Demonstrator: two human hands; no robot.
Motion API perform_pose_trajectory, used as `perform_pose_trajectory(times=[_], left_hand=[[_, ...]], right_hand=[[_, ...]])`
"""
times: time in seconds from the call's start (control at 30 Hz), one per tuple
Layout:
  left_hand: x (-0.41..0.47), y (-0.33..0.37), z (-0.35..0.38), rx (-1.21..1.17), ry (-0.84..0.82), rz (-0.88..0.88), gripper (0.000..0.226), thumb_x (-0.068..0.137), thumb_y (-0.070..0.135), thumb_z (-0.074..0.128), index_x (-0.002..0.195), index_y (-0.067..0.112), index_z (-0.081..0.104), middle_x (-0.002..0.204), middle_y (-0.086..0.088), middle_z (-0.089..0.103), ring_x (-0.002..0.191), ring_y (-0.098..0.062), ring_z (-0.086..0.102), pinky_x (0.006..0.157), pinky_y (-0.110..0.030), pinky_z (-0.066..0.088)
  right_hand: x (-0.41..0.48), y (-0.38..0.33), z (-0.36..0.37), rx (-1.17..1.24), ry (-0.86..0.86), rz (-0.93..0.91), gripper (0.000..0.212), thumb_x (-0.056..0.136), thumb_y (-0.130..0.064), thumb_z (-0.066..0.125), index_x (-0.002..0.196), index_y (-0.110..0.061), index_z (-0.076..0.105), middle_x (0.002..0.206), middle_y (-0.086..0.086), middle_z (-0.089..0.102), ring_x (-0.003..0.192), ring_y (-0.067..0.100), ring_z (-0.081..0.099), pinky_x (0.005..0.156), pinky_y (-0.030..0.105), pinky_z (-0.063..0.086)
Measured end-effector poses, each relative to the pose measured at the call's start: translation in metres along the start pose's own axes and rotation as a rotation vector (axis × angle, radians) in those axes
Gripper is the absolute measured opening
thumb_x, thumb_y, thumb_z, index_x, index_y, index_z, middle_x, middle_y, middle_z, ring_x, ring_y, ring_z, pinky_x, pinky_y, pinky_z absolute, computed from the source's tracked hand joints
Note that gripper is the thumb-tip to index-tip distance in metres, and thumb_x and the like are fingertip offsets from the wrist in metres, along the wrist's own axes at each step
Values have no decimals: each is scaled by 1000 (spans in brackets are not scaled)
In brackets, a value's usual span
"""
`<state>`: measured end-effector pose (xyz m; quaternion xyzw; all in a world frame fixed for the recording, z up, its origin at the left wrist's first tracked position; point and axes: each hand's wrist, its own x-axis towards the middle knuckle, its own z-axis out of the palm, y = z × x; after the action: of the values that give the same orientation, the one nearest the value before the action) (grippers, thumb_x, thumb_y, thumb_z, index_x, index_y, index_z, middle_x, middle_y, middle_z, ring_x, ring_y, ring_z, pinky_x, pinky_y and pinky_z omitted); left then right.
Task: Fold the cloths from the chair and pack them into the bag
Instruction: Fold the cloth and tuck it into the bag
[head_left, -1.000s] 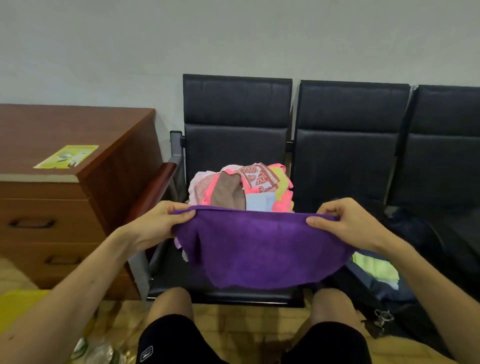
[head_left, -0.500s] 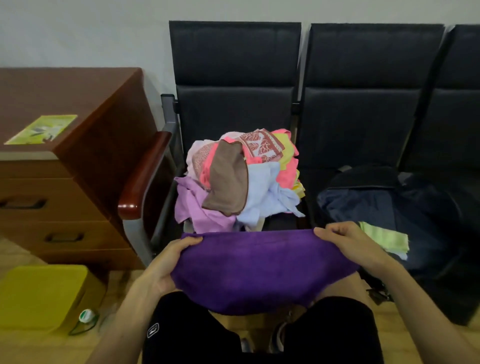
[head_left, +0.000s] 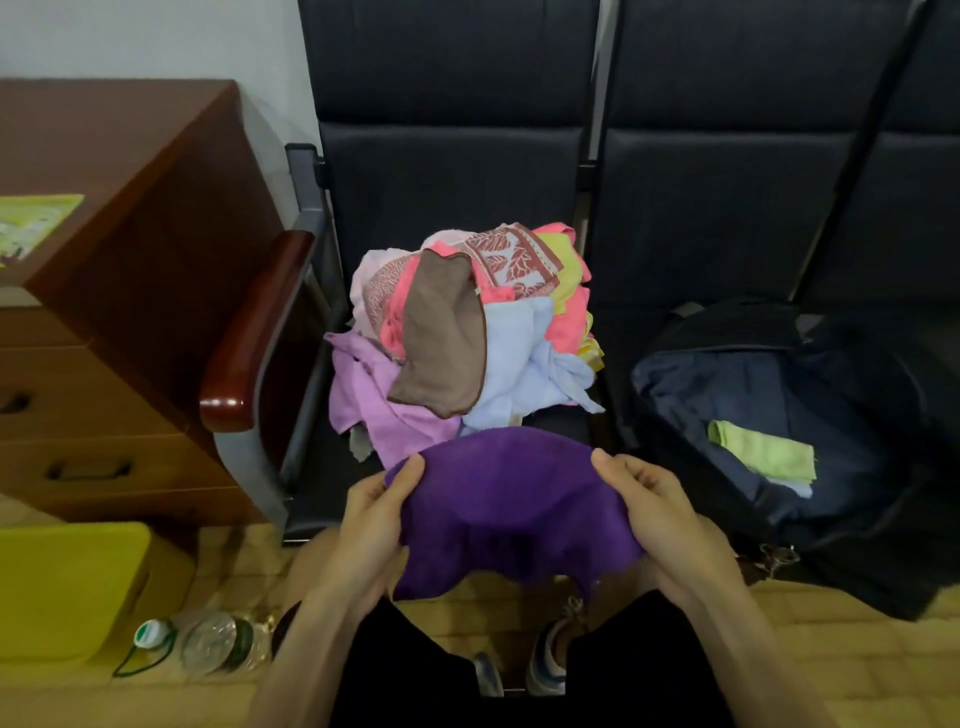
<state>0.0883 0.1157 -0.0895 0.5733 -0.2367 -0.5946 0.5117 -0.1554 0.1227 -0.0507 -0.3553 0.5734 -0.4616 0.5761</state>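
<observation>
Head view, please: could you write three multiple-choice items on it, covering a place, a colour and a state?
1. Where does the folded green cloth lie? A on the floor; B in the bag; C on a lap.
2. What colour is the cloth that the left hand and right hand hold? A purple; B brown; C yellow.
3. How is the bag? A zipped shut; B open; C hanging.
Key: 1 B, it rests on the bag's lining; 2 A, both grip purple fabric; 3 B, its inside shows.
</observation>
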Motion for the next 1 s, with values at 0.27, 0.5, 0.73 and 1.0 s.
perform_pose_trajectory(times=[0.27,0.5,0.73,1.0], left_hand=[[-29,-2,49,114,-183,241,46,83,34,66,76,-11,64,69,-22,60,70,-28,56,66,-38,48],[-40,-5,55,301,-309,366,28,87,36,63,77,13,76,71,-10,70,69,-27,66,65,-33,50],[-38,-2,41,501,-391,471,25,62,47,83,84,39,74,89,13,59,80,-8,61,71,-21,50],[-26,6,44,795,-265,698,15,93,21,68,107,23,73,98,19,68,94,2,61,76,-11,46]], right_hand=[[1,9,36,-64,-64,-59,37,95,-25,64,60,-14,56,61,7,51,61,19,48,60,30,38],[1,11,53,-90,-7,-22,36,96,-26,63,78,5,64,68,13,63,67,25,61,61,35,51],[-3,-2,50,-10,-78,126,29,98,-22,58,91,4,68,83,18,74,75,26,73,60,30,57],[-3,-15,37,-4,-152,211,30,97,-32,60,104,-6,72,93,9,77,89,20,75,80,33,57]])
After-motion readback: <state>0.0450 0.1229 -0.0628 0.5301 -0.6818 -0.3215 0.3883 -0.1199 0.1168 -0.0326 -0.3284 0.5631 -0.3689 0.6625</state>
